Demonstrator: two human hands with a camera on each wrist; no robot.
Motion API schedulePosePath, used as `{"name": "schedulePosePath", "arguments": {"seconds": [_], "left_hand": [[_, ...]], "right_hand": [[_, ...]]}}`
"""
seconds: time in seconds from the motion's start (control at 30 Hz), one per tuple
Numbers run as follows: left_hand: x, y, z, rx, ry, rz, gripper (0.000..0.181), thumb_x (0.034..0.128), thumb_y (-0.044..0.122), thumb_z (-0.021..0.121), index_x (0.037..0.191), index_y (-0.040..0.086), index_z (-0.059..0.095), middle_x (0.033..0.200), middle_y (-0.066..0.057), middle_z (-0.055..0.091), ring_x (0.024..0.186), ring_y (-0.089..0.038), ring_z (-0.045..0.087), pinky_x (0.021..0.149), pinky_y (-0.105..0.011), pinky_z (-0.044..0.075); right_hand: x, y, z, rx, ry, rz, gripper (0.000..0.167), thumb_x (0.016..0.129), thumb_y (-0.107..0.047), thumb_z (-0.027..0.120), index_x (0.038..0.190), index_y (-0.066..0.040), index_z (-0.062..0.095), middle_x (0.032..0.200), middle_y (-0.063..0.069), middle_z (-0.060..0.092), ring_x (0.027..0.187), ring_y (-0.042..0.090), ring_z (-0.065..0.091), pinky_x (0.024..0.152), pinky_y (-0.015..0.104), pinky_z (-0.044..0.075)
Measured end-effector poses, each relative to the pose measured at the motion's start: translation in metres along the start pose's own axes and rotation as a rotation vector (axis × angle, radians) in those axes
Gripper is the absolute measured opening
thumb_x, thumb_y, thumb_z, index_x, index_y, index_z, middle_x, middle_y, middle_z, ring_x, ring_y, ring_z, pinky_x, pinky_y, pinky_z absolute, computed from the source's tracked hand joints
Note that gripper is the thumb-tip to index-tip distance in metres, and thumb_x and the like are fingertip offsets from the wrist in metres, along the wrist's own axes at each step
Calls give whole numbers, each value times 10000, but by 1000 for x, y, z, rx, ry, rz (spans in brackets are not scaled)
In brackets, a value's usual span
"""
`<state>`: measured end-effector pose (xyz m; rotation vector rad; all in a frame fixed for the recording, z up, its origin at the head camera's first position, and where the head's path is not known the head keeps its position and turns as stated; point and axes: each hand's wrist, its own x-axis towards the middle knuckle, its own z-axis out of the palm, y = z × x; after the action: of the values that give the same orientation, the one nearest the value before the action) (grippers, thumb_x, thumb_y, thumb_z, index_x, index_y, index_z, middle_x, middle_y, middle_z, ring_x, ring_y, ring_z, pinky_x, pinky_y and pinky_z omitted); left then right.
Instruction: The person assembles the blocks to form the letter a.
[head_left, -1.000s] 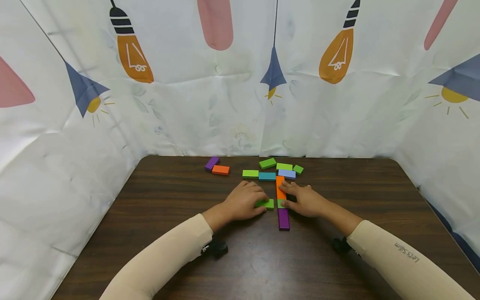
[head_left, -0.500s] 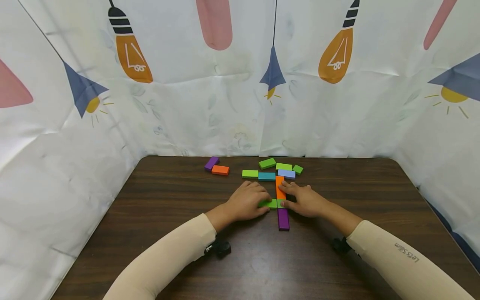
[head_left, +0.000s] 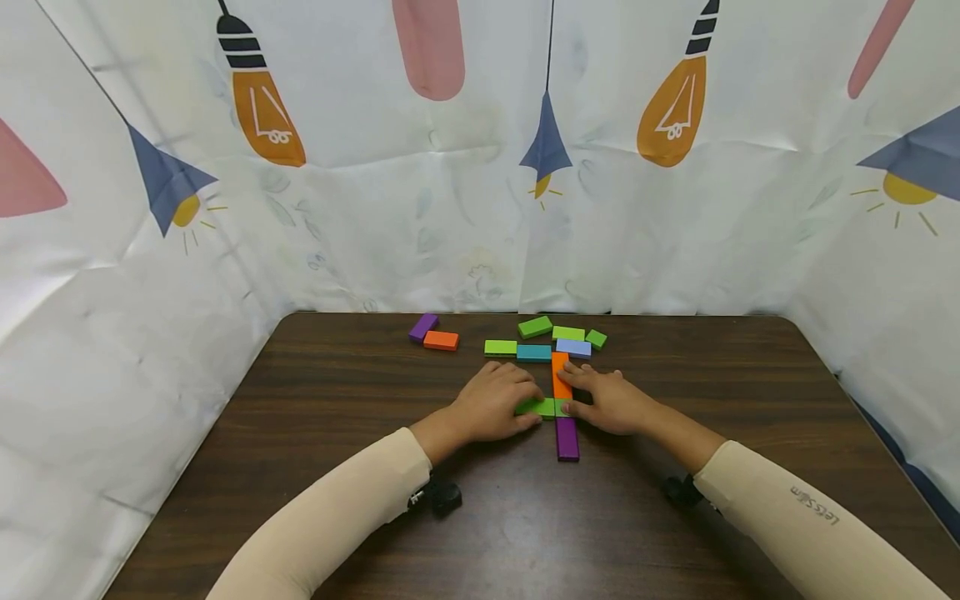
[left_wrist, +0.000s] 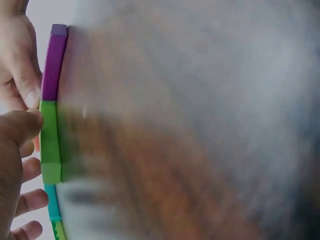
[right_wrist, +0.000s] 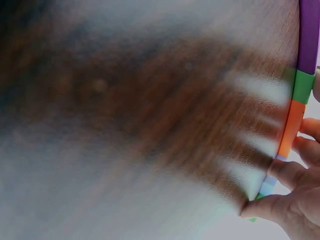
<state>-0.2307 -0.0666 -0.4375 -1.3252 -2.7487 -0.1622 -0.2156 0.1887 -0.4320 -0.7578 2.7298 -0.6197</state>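
Note:
Beside the row's middle, my left hand (head_left: 495, 402) pinches a bright green block (head_left: 542, 408) lying flat on the table. That block's right end meets a small green block (head_left: 562, 407). My right hand (head_left: 613, 402) rests thumb and fingertips on the small green block and on the orange block (head_left: 562, 385) above it. A purple block (head_left: 567, 439) continues the line toward me. In the left wrist view the left thumb lies against the long green block (left_wrist: 50, 137). In the right wrist view the right fingers spread beside the orange block (right_wrist: 291, 129).
Beyond the hands lie a teal block (head_left: 534, 353), a light blue block (head_left: 574, 348) and several green blocks, one a short green piece (head_left: 596, 339). Farther left are a purple block (head_left: 424, 326) and an orange block (head_left: 441, 340). A patterned cloth (head_left: 480, 233) hangs behind the dark table (head_left: 337, 400).
My left hand has slid the bright green block a little to the right, closing the gap to the small green block. The right hand has stayed in place.

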Motion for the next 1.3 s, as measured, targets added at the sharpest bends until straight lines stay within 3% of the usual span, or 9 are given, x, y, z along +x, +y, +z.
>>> {"name": "schedulePosePath", "arguments": {"seconds": [0.3, 0.5, 0.8, 1.0, 1.3], "left_hand": [[-5, -20, -12, -46, 58, -62, 304, 988, 449, 660, 1191, 236, 737, 1183, 62, 681, 1185, -190, 577, 1030, -441, 406], [-11, -42, -20, -35, 85, -121, 240, 1010, 356, 641, 1204, 248, 732, 1209, 47, 678, 1189, -210, 573, 1056, -475, 404], [-23, -79, -26, 0, 142, -218, 266, 984, 282, 681, 1216, 160, 729, 1232, -19, 693, 1201, -259, 579, 1026, -480, 427], [-31, -97, -25, -16, 131, -300, 308, 973, 269, 702, 1259, 155, 712, 1295, -37, 667, 1250, -279, 555, 1049, -504, 411], [-40, -114, -22, -2, 101, -374, 362, 966, 274, 708, 1301, 139, 689, 1353, -67, 643, 1284, -319, 528, 1038, -537, 411]], "right_hand": [[-1, -1, 0, 5, 5, -8, 662, 1040, -401, 595, 1570, -53, 402, 1630, 169, 298, 1460, 466, 299, 1048, 808, 184], [-2, 0, 0, 5, 6, -9, 653, 1043, -393, 592, 1568, -53, 405, 1630, 168, 301, 1465, 462, 294, 1052, 806, 176], [-2, -1, 0, 7, 3, -10, 659, 1040, -391, 597, 1570, -51, 401, 1630, 168, 300, 1467, 460, 291, 1057, 803, 171], [-1, -1, 0, 1, 2, -9, 661, 1043, -399, 591, 1572, -55, 398, 1632, 166, 298, 1467, 457, 294, 1059, 801, 174], [-2, -1, -1, 7, 0, -4, 656, 1043, -397, 591, 1570, -55, 403, 1631, 167, 301, 1469, 458, 289, 1060, 801, 169]]}}
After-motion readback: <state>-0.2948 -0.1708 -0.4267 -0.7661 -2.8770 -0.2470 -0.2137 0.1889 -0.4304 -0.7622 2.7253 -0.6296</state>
